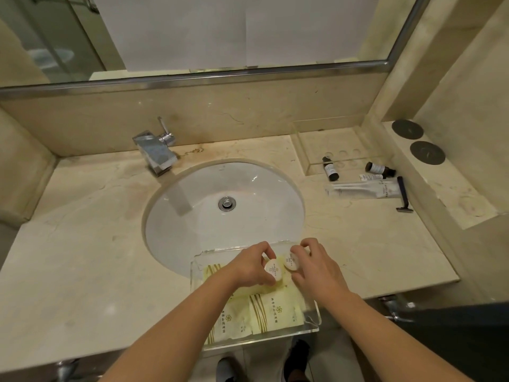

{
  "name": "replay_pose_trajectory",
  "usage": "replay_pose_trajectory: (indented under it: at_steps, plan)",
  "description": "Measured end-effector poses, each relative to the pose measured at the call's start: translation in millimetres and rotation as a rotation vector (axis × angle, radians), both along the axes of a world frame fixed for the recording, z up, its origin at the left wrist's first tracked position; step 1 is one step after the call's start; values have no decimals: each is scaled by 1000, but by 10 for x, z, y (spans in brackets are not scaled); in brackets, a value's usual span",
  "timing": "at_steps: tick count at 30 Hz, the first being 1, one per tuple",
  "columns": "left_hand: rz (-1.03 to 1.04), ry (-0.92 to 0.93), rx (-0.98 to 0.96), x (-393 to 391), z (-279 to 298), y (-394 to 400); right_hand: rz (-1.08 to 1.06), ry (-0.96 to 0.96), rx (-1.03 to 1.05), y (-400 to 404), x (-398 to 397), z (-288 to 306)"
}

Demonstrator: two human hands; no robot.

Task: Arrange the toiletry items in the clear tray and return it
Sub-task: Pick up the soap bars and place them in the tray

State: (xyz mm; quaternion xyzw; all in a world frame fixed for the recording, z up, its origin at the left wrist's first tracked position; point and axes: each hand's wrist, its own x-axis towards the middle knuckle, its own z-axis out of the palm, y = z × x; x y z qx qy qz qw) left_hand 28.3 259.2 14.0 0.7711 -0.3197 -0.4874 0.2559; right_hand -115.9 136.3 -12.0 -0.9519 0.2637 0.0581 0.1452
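Note:
A clear tray (312,323) sits on the counter's front edge, partly over the sink rim. Inside lie several pale yellow sachets (271,312) with gold stripes. My left hand (253,267) pinches a small round white soap (273,270) over the tray's far half. My right hand (314,267) pinches a second round white soap (291,261) beside it. The two soaps nearly touch. At the back right, two dark bottles (330,169) (378,169), a small white tube (370,177), a wrapped toothbrush pack (363,190) and a dark razor (402,194) lie on the counter.
A white oval sink (192,224) fills the counter's middle, with a chrome tap (155,151) behind it. A clear acrylic stand (308,150) with round holes sits at the back right. Two round dark sockets (407,129) sit on the right ledge. A mirror runs above.

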Motion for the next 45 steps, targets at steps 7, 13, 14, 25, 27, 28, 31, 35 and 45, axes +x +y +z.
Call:
replay_pose_trajectory:
  at_steps: [7, 13, 14, 25, 27, 28, 31, 35, 45]
  plan:
    - [-81, -65, 13, -88, -12, -31, -71, -123, 84, 37, -15, -101]
    - [-90, -90, 15, -83, -67, -9, -152, -136, 230, -3, -59, -96]
    - [-94, -89, 17, -83, -73, -8, -169, -141, 215, 8, -56, -98]
    - [-89, -84, 28, -62, -69, -17, -105, -191, 154, 11, -56, -153]
    - [-94, -82, 34, -55, -72, -25, -99, -197, 139, 25, -50, -152]
    - [-91, -73, 34, -55, -74, -30, -90, -195, 130, 30, -49, -154]
    - [-57, -32, 12, -73, -82, -66, -94, -207, 133, 26, -65, -162]
    - [-60, -22, -3, -144, -92, -137, -90, -197, 165, 20, -124, -132]
    - [-265, -389, -27, -311, -146, -280, -44, -222, 154, 21, -286, -149]
